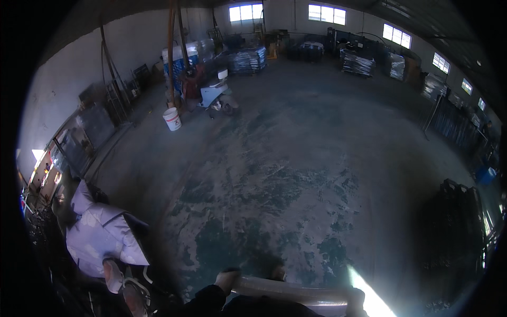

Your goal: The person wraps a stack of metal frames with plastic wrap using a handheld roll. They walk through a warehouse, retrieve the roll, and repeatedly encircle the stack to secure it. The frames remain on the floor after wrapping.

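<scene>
A long, glossy, translucent roll of plastic film (296, 290) lies crosswise in front of my body at the lower edge. My left hand (227, 280) is closed round its left end, with a dark sleeve behind it. At the other end of the roll is my right hand (356, 300), in deep shadow. It looks wrapped round that end, though its single fingers hardly show. Just beyond the roll, a small tan shape (278, 273) shows in part; I cannot tell what it is.
A scooter with a pale lilac cover (105, 235) stands near left. Farther off are a white bucket (171, 119) beside a post and another scooter (214, 94). Wrapped stacks (358, 63) line the far wall. Dark stacked racks (454, 227) stand at right. The concrete floor (296, 132) is patchy.
</scene>
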Available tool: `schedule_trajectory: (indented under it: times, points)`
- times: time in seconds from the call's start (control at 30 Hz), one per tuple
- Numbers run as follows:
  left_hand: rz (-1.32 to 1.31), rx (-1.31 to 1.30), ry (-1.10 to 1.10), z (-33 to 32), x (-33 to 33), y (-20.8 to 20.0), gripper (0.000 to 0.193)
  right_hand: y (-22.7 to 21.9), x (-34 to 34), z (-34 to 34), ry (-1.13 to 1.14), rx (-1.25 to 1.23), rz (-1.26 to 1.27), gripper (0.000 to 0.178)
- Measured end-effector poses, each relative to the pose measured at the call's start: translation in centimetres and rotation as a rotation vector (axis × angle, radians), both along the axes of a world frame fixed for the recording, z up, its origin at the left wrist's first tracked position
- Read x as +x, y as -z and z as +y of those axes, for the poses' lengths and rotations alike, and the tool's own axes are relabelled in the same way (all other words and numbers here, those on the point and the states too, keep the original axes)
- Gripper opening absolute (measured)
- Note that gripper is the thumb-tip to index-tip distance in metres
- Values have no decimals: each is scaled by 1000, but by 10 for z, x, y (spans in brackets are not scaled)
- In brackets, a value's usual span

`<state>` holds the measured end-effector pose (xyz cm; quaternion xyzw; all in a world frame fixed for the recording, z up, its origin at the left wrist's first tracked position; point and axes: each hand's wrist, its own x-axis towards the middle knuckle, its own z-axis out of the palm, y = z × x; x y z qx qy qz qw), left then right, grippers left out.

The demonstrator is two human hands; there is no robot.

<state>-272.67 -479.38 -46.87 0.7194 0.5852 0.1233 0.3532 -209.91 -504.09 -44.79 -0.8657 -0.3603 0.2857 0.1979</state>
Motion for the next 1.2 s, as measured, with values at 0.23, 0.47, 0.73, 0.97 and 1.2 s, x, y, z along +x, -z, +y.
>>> schedule_trajectory:
  times: [0.23, 0.47, 0.73, 0.97, 1.2]
  points:
    - [-30, -348, -173, 283, 207, -132, 33, 61, 86, 154, -221, -91, -344, 35]
    - [44, -206, -219, 485, 315, -86, 32, 114, 200, 364, -232, -107, -612, 16]
    - [278, -250, -205, 725, 367, -59, 35, -85, 272, 801, 200, 72, 58, 57]
    - [41, -191, -633, 884, 408, -59, 37, -66, 336, 1091, 2, 146, 57, 56]
    - [-216, -271, -771, 1241, 534, -77, 30, -41, 444, 1346, -24, 230, -90, 61]
